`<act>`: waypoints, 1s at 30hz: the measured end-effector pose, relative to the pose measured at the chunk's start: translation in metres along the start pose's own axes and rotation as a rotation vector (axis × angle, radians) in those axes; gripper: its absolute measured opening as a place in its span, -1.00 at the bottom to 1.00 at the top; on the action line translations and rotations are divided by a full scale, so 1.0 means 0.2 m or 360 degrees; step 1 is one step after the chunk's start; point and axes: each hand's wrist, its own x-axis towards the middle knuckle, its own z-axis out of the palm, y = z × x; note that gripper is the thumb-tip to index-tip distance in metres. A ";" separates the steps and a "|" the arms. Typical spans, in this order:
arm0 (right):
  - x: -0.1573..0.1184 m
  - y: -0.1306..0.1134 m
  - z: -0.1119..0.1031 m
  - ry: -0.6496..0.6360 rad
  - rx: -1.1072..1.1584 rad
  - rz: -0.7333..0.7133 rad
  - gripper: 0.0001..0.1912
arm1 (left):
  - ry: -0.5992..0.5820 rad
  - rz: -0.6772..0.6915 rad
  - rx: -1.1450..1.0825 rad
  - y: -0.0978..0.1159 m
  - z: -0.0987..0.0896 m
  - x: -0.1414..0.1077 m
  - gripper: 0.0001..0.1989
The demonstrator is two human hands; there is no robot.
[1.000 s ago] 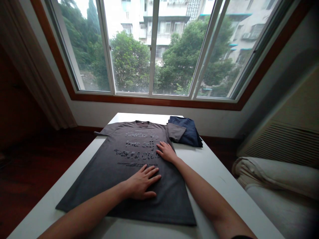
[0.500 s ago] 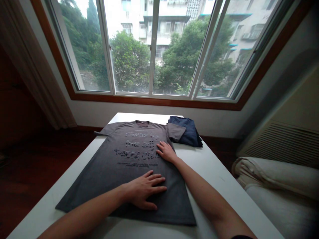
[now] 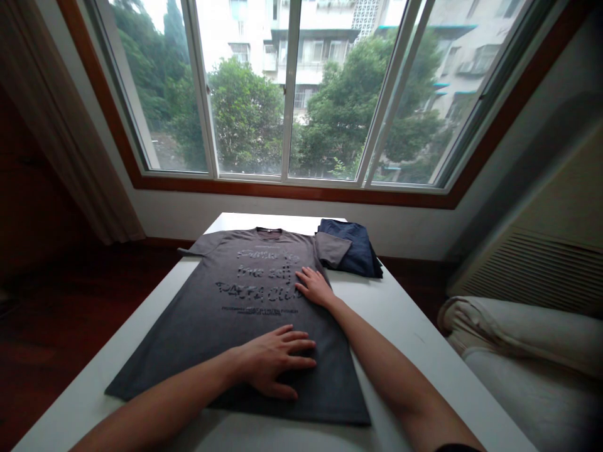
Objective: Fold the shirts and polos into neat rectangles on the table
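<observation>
A dark grey T-shirt (image 3: 188, 339) with raised lettering on its chest lies spread flat on a white table (image 3: 405, 339), its collar toward the window. On the lower part of the shirt rests my left hand (image 3: 280, 361), fingers spread and pointing right. My right hand (image 3: 315, 287) lies on the shirt's right side beside the lettering, its fingers stretched out. Neither hand grips the cloth. The shirt's right sleeve overlaps a folded dark blue garment (image 3: 360, 251) at the table's far right corner.
Beyond the table's far edge is a wall with a wide, wood-framed window (image 3: 292, 188). A curtain (image 3: 70, 125) hangs at the left. To the right, pale cushioned furniture (image 3: 527, 358) stands close to the table, with a slatted panel (image 3: 556, 270) behind it.
My left hand has shifted very slightly, its fingertips a touch lower and further right. My right hand and the T-shirt look the same.
</observation>
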 end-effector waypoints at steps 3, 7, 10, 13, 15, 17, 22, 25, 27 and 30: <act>0.00 0.00 0.01 0.0010 -0.0006 -0.0001 -0.39 | 0.0062 -0.0092 0.0065 -0.06 0.02 -0.01 -0.27; 0.00 0.00 0.01 0.0029 -0.0005 -0.0003 -0.40 | 0.0218 -0.0480 0.0207 -0.18 0.06 -0.04 -0.35; 0.00 0.00 0.01 0.0033 0.0004 -0.0010 -0.40 | 0.0306 -0.0800 0.0293 -0.27 0.10 -0.07 -0.35; 0.00 0.00 0.01 0.0032 0.0014 -0.0015 -0.40 | 0.0319 -0.0957 0.0311 -0.32 0.13 -0.09 -0.33; 0.00 0.01 0.02 0.0040 0.0014 -0.0015 -0.40 | 0.0292 -0.0932 0.0284 -0.33 0.14 -0.09 -0.31; 0.00 0.01 0.03 0.0050 0.0016 -0.0014 -0.40 | 0.0257 -0.0849 0.0250 -0.31 0.15 -0.08 -0.30; 0.01 0.02 0.04 0.0074 0.0055 -0.0016 -0.42 | 0.0149 -0.0670 0.0184 -0.23 0.12 -0.05 -0.25; 0.02 0.05 0.02 0.0111 0.0104 -0.0061 -0.44 | 0.0129 -0.0531 0.0126 -0.19 0.10 -0.04 -0.26; 0.03 0.07 0.00 0.0135 0.0168 -0.0115 -0.49 | 0.0140 -0.0434 0.0084 -0.16 0.09 -0.03 -0.28; 0.04 0.11 -0.02 0.0201 0.0352 -0.0133 -0.60 | 0.0142 -0.0339 0.0023 -0.14 0.09 -0.02 -0.31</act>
